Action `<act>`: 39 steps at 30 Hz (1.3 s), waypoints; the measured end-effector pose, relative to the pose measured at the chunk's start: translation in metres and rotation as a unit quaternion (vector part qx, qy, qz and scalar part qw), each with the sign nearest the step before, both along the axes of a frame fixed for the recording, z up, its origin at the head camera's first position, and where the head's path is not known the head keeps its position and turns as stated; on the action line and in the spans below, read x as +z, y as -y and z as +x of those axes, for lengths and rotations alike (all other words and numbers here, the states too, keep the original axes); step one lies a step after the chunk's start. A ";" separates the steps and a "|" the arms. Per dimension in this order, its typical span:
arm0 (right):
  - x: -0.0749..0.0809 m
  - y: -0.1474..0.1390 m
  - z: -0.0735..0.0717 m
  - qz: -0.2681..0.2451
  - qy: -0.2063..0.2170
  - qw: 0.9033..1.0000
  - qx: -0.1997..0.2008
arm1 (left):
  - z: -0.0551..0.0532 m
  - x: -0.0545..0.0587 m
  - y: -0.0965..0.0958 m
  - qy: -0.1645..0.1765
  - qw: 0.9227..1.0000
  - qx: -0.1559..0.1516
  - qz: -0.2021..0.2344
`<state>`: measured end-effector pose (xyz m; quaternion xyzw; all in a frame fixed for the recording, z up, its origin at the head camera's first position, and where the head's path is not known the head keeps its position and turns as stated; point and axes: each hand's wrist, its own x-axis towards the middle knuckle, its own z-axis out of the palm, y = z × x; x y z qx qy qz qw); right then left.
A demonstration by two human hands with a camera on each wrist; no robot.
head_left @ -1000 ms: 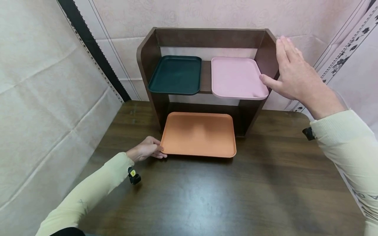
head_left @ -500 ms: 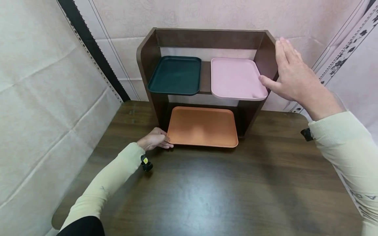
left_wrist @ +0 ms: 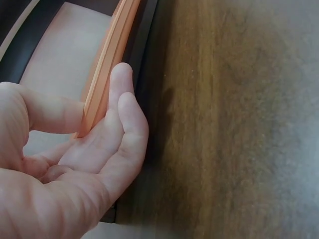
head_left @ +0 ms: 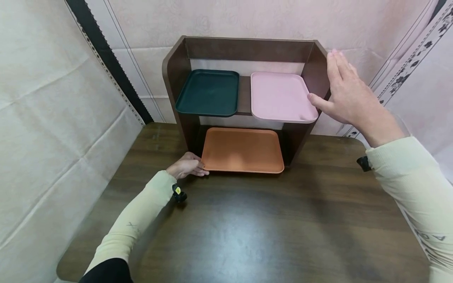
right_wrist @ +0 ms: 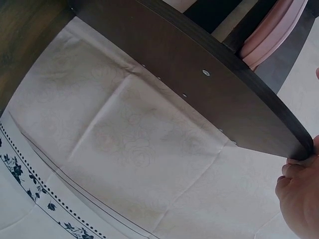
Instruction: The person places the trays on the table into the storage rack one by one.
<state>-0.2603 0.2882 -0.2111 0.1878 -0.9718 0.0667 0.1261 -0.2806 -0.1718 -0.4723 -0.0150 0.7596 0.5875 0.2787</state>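
Observation:
At its near left corner, my left hand [head_left: 188, 165] pinches an orange rectangular tray [head_left: 243, 150]. The left wrist view shows the thumb above the tray's rim [left_wrist: 102, 84] and the fingers beneath it. The tray's back part lies inside the lower level of a dark brown two-tier shelf [head_left: 247, 49]. My right hand [head_left: 350, 94] rests against the shelf's right side panel [right_wrist: 199, 74], fingers straight and thumb in front of the panel edge, close to a pink tray [head_left: 283, 96]. Only part of this hand shows in the right wrist view.
A dark green tray [head_left: 209, 92] sits on the upper level, left of the pink one; both jut out past the shelf's front. The shelf stands on a brown wooden table [head_left: 240, 228]. Pale patterned cloth [head_left: 247, 17] hangs behind and at both sides.
My left hand has pushed the orange tray backward and slightly right, deeper into the lower level. The right hand keeps its place on the side panel. The head view has shifted slightly.

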 end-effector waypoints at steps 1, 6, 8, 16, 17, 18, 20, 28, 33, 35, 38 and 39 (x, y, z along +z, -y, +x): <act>0.000 0.000 0.000 0.001 0.001 1.000 0.000 | 0.000 0.000 0.000 -0.001 1.000 0.002 0.000; -0.002 -0.001 0.000 -0.001 0.002 1.000 0.001 | -0.003 -0.004 -0.002 -0.003 1.000 0.004 -0.001; -0.002 -0.002 0.000 -0.004 0.003 1.000 -0.001 | -0.003 -0.005 -0.003 -0.004 1.000 0.004 -0.001; -0.001 -0.005 0.000 -0.006 0.004 1.000 -0.005 | -0.003 -0.011 -0.004 -0.004 0.999 0.035 0.004; -0.001 -0.005 0.000 -0.006 0.004 1.000 -0.004 | -0.002 -0.011 -0.005 -0.005 0.999 0.040 0.005; -0.001 -0.005 0.000 -0.006 0.003 1.000 -0.004 | -0.002 -0.012 -0.005 -0.007 0.999 0.043 0.006; -0.001 -0.006 0.000 -0.007 0.002 1.000 -0.005 | -0.001 -0.013 -0.006 -0.012 0.999 0.047 0.009; 0.000 -0.006 -0.001 -0.007 0.001 1.000 -0.008 | 0.002 -0.015 -0.010 -0.023 0.998 0.061 0.009; -0.001 -0.007 -0.001 -0.007 0.000 1.000 -0.007 | 0.003 -0.015 -0.015 -0.028 0.997 0.072 0.002; -0.001 -0.007 -0.002 -0.007 -0.001 1.000 -0.009 | 0.004 -0.015 -0.017 -0.035 0.996 0.077 0.001; -0.001 -0.007 -0.004 -0.008 -0.002 1.000 -0.012 | 0.004 -0.016 -0.016 -0.043 0.995 0.091 0.009; -0.002 -0.006 -0.005 -0.008 -0.001 1.000 -0.011 | 0.004 -0.016 -0.015 -0.045 0.994 0.098 0.013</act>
